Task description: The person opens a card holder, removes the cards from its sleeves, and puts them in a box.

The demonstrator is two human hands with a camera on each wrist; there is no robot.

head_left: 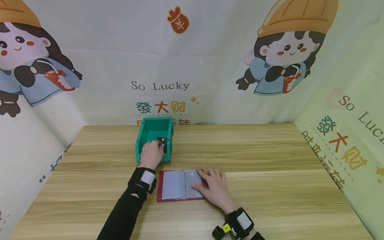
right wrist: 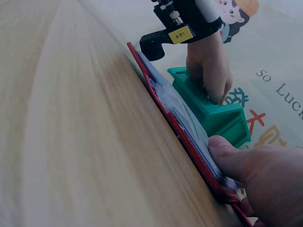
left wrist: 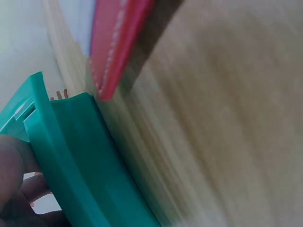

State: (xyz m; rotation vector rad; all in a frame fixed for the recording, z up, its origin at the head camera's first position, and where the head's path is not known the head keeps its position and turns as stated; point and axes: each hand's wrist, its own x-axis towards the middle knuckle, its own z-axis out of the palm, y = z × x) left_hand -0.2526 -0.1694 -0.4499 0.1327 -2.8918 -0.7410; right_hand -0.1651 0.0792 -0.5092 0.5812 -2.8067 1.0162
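A small photo album (head_left: 182,196) with a red cover and clear pocket pages lies open flat on the table. My right hand (head_left: 216,190) rests over its right edge, thumb (right wrist: 225,151) on the page and the other fingers extended past the far corner. My left hand (head_left: 151,154) reaches down into a green plastic bin (head_left: 139,146), its fingers bent at dark printed cards (head_left: 163,141) along the right wall. Whether the fingertips pinch a card I cannot tell. In the left wrist view, my left fingers (left wrist: 12,165) show beside the bin's wall (left wrist: 80,156).
The bin stands beyond the album, toward the back edge of the wooden table (head_left: 255,150). A printed cloth backdrop (head_left: 210,66) hangs behind and along both sides. Both wrists wear black straps with cameras (head_left: 219,232).
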